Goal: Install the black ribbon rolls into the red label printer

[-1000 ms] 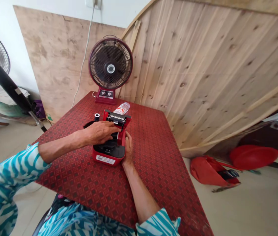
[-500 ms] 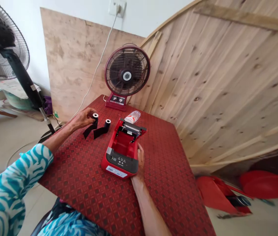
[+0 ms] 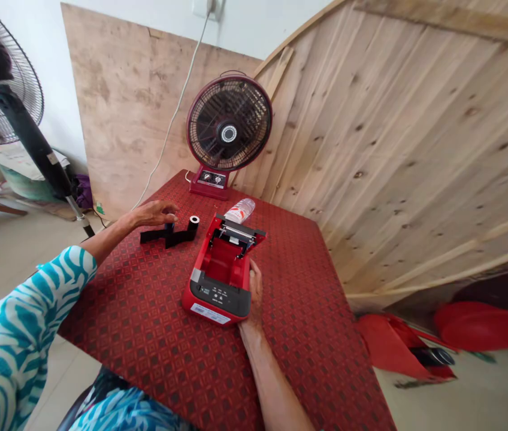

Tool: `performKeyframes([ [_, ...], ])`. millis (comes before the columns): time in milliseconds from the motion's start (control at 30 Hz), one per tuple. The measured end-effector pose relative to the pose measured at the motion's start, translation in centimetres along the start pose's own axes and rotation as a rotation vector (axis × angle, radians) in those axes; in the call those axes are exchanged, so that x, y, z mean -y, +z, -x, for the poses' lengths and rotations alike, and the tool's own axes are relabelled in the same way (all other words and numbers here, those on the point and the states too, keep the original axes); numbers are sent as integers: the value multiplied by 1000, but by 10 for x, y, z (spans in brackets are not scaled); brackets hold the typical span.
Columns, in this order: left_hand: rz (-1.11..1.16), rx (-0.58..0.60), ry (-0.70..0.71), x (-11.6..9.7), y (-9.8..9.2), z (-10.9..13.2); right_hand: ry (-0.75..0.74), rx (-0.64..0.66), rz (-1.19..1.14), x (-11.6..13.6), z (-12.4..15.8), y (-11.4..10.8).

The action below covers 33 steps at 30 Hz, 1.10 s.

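Note:
On the red patterned table (image 3: pixel 299 281) stands a red and black printer (image 3: pixel 220 269), its lid raised and its inside showing no roll. My right hand (image 3: pixel 254 296) is wrapped round the printer's right side. Left of the printer, my left hand (image 3: pixel 157 214) has its fingers closed on the top of a black roll (image 3: pixel 169 227), whose loose strip lies to the left. A second black roll (image 3: pixel 193 223) with a white core stands beside it, its strip trailing left. Behind the printer lies a clear plastic bottle (image 3: pixel 240 211) with a red and white label.
A dark red desk fan (image 3: pixel 229 133) stands at the table's back corner. At the left is a black floor fan (image 3: pixel 33 131). A white cable (image 3: pixel 171 123) runs down from the wall socket. Wooden boards (image 3: pixel 393 149) line the right side, with red plastic items (image 3: pixel 485 326) below.
My left hand has come over the top of the left roll, covering its white core. That roll has turned, and its strip now points further left. My right hand stays on the printer.

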State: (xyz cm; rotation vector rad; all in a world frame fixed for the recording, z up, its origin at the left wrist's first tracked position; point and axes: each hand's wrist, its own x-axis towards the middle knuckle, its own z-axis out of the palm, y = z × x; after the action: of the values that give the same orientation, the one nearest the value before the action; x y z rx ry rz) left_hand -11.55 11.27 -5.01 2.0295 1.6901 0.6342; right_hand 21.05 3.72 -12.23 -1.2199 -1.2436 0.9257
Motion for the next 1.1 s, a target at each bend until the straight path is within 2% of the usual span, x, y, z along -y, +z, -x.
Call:
performKeyframes([
  [100,-62,26,30,-15,0,-13,-13,-7,7,1,0,0],
  [267,-286,88,-37,-46,13,-28,-93,-14,58,2,0,1],
  [367,-293,78,-43,-57,20,-30,-124,-30,66,2,-1,3],
  [500,-254,52,-30,-60,20,-23,-82,-26,20,0,-1,4],
  [567,-117,-2,0,-60,15,-15,-47,-15,-18,-1,-1,4],
  [700,443,-114,86,-65,-5,11,-45,-11,-51,0,-2,4],
  [800,674,-136,110,-83,-20,36,-16,-19,-74,2,-2,6],
  [867,708,-70,142,-100,-23,50,12,-18,-105,3,-2,6],
  [967,611,77,249,-125,-14,61,29,-10,-148,4,-2,6],
  [1100,148,138,410,-147,13,54,14,21,-167,6,-1,6],
])
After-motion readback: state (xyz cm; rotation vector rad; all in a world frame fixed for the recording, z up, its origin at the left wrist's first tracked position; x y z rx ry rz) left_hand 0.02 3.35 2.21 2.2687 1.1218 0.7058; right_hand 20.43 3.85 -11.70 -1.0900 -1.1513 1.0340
